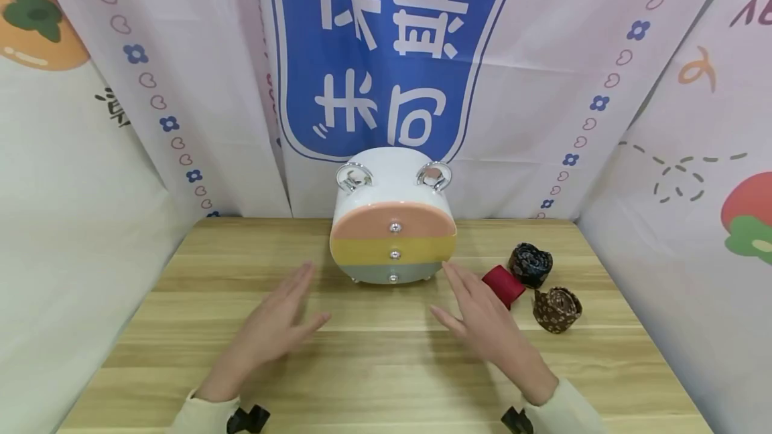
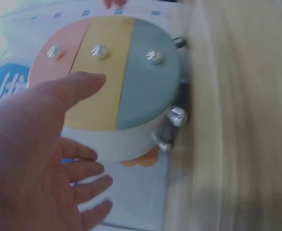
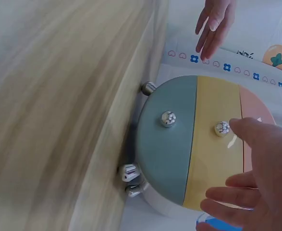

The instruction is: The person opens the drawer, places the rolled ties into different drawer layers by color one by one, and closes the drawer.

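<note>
A small oval drawer box [image 1: 393, 243] stands on the wooden table, its white body fronted by salmon, yellow and grey-green drawers with silver knobs. Two silver rings rise like ears from its top, and small silver feet carry it. My left hand [image 1: 274, 323] reaches toward its left side with fingers extended and apart from it. Toward its right side reaches my right hand [image 1: 485, 317], fingers straight and fingertips close to the lower right edge in the head view. Neither hand holds anything. All three drawers sit flush with the front.
Right of the box lie three rolled-up neckties: a red one [image 1: 503, 286], a dark patterned one [image 1: 531, 264] and a brown patterned one [image 1: 557, 309]. Behind the table hangs a printed cloth [image 1: 512, 119] with a blue panel, and cloth walls flank both sides.
</note>
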Motion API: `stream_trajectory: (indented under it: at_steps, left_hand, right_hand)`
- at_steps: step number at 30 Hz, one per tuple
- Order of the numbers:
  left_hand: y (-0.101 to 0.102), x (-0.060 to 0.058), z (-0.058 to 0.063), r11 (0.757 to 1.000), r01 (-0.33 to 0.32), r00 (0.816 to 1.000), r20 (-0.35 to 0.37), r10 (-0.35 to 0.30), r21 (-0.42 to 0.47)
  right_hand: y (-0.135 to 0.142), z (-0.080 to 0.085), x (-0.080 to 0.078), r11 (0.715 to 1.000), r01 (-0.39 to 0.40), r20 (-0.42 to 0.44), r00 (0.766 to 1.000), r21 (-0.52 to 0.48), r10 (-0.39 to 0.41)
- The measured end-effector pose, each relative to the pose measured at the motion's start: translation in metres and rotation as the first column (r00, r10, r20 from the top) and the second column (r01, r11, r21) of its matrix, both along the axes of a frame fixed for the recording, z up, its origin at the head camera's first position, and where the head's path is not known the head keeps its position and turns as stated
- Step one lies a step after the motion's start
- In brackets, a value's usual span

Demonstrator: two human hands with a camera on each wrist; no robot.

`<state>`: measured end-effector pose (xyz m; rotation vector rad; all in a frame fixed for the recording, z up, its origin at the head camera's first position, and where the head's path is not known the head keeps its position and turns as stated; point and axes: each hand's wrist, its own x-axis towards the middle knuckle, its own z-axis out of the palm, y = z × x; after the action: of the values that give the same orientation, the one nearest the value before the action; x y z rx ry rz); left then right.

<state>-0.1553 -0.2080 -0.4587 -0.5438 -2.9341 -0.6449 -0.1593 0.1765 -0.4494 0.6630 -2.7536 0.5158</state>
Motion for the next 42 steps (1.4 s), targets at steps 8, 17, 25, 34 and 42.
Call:
stream_trajectory:
  at_steps: [8, 17, 25, 34, 42]
  left_hand:
    - [-0.009, -0.020, 0.019, 0.971, -0.049, 0.996, 0.090, 0.028, 0.234]
    - [0.001, -0.045, 0.033, 0.946, -0.073, 0.994, 0.100, 0.043, 0.317]
    - [0.016, -0.067, 0.038, 0.924, -0.113, 0.992, 0.100, 0.082, 0.364]
    - [0.032, -0.084, 0.037, 0.889, -0.093, 0.994, 0.085, 0.061, 0.448]
    - [0.037, -0.092, 0.020, 0.833, -0.034, 0.999, 0.013, 0.032, 0.553]
  right_hand:
    - [-0.020, 0.011, -0.007, 0.988, -0.020, -0.089, 0.996, -0.151, 0.007]
    - [-0.045, 0.021, -0.028, 0.948, -0.078, -0.224, 0.974, -0.308, 0.007]
    - [-0.067, 0.035, -0.046, 0.928, -0.086, -0.296, 0.955, -0.361, -0.027]
    - [-0.082, 0.046, -0.060, 0.894, -0.052, -0.281, 0.956, -0.444, -0.084]
    - [-0.094, 0.047, -0.068, 0.875, -0.003, -0.260, 0.955, -0.485, -0.141]
